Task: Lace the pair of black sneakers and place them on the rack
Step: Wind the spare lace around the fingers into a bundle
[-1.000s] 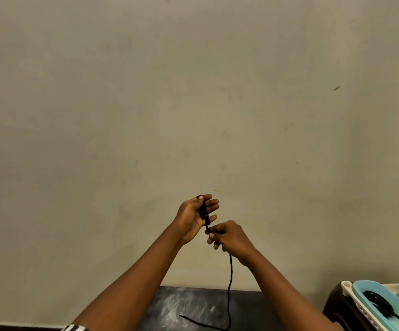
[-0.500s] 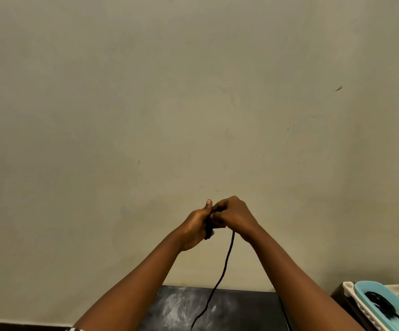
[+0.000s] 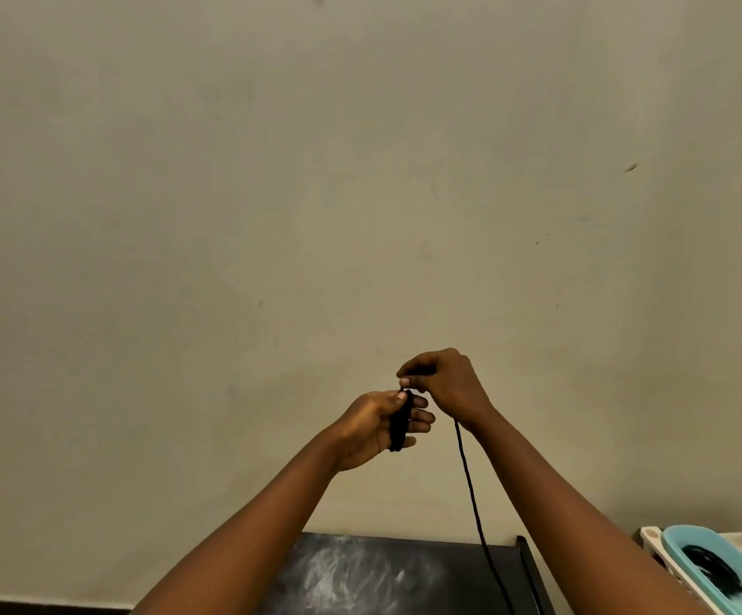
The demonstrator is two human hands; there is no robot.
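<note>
A black shoelace [image 3: 471,490] is held up in front of a plain wall. Part of it is wound in a dark bundle around the fingers of my left hand [image 3: 376,426], with the thumb pressing on top of the bundle. My right hand [image 3: 444,383] sits just above and to the right, pinching the lace between thumb and fingertips. The loose length drops from under my right hand, down past the right forearm and out of the frame's bottom. No sneaker and no rack can be seen.
A dark, scuffed tabletop [image 3: 387,574] lies below the hands against the beige wall [image 3: 360,193]. At the lower right stands a white basket [image 3: 653,541] with a light blue tray [image 3: 710,548] that holds something black.
My right hand rose from below my left hand to just above it while keeping hold of the lace. The hanging length swung to the right and now falls more steeply.
</note>
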